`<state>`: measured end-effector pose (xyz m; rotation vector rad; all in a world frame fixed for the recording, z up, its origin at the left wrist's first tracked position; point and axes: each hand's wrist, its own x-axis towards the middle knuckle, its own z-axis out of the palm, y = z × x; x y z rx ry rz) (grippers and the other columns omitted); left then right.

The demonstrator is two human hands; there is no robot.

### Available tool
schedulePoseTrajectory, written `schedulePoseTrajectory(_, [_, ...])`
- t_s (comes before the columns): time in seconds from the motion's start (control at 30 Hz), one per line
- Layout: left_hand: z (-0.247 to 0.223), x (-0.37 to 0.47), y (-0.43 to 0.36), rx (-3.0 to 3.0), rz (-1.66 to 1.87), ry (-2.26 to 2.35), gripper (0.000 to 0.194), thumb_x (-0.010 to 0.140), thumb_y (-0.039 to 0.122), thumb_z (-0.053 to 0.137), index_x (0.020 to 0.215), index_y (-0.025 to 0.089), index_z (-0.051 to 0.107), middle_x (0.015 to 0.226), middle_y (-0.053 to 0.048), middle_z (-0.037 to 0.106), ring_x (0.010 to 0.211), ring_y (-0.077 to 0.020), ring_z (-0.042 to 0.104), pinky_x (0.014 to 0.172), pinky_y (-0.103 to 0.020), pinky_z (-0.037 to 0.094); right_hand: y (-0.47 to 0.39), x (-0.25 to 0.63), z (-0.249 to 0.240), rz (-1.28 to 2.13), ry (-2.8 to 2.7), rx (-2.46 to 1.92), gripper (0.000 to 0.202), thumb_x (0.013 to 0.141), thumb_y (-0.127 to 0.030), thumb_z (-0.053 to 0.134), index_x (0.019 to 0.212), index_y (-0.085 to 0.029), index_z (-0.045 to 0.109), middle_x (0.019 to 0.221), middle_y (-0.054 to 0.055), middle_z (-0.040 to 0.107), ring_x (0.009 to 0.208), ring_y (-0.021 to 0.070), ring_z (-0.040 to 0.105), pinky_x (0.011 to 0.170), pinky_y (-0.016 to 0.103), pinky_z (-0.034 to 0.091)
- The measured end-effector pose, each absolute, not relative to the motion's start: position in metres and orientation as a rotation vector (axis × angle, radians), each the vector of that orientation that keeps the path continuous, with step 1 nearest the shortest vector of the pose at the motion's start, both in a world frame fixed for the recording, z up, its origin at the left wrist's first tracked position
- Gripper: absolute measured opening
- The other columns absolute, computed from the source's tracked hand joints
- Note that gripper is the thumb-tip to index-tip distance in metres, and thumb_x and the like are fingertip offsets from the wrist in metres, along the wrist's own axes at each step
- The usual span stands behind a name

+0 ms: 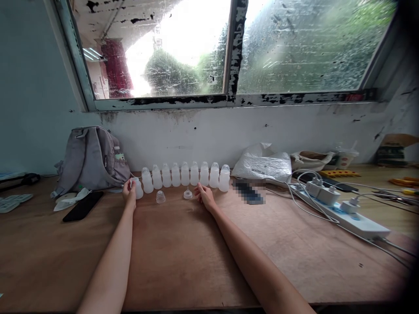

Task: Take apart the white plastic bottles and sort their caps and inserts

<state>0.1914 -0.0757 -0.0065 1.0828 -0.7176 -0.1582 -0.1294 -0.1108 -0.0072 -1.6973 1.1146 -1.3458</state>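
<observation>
nine capped bottles (185, 175) stood in line, and a tenth bottle (139, 190) was in my left hand (129, 192)

the fingers of my left hand were closed around the side of the tenth bottle, at the left end of the row, just beside the nearest capped one. its top sat lower than theirs. all of them were frosted white, and the nine wore clear domed tops.

my right hand (206, 197) was in front of the right part of the row, its fingers bent and fairly narrow; i cannot tell whether they pinched anything. just left of those fingertips a small clear teat piece (187, 194) stood on the table (176, 257), and farther left, nearer my left hand, a loose clear cap (160, 197) rested in front of the bottles.

off to my left i had a grey backpack (87, 161) leaning by the wall (183, 135), with a crumpled white tissue (73, 199) and a black phone (83, 207) before it. to the right of the row lay a silver bag (263, 165), with a dark pixelated patch (250, 192) in front of it. farther right, a white power strip (353, 219) ran at a slant, plugs and cables on it. above everything was a window (196, 65) with peeling paint on its frame.
</observation>
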Motion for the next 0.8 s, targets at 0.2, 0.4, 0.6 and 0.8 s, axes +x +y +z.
schedulePoseTrajectory(0.2, [-0.008,0.191,-0.078,1.093,-0.138,-0.718,0.042,0.066,0.045,0.057,0.098,0.017,0.056,0.102,-0.008,0.058,0.097,-0.0193,0.053,0.085,-0.03,0.04,-0.106,-0.126,-0.006,-1.409,1.281,-1.959,0.033,0.078,-0.042,0.04,0.066,-0.017,0.057,0.062,0.003,0.059,0.055,0.014,0.052,0.053,0.023,0.036])
schedulePoseTrajectory(0.4, [-0.007,0.189,-0.079,1.109,-0.135,-0.721,0.041,0.066,0.045,0.057,0.096,0.018,0.055,0.1,-0.008,0.058,0.095,-0.019,0.053,0.084,-0.03,0.04,-0.094,-0.118,-0.007,-1.332,1.325,-2.336,0.015,0.079,-0.028,0.043,0.081,-0.021,0.057,0.085,0.004,0.058,0.073,0.015,0.053,0.058,0.021,0.034])
schedulePoseTrajectory(0.6, [-0.006,0.185,-0.078,1.128,-0.138,-0.694,0.044,0.066,0.042,0.058,0.101,0.017,0.049,0.097,-0.009,0.057,0.093,-0.0199,0.055,0.081,-0.032,0.042,-0.09,-0.115,-0.008,-1.214,1.366,-2.578,0.018,0.083,-0.026,0.037,0.077,-0.019,0.053,0.08,0.004,0.055,0.071,0.0143,0.051,0.059,0.021,0.033])
schedulePoseTrajectory(0.8, [0.004,0.182,-0.065,1.147,0.033,-0.611,0.044,0.073,0.038,0.053,0.11,0.019,0.039,0.116,-0.011,0.045,0.111,-0.0215,0.041,0.092,-0.037,0.032,-0.092,-0.114,-0.007,-1.167,1.455,-2.647,0.016,0.083,-0.026,0.038,0.08,-0.017,0.051,0.083,0.007,0.054,0.076,0.0163,0.05,0.065,0.023,0.033])
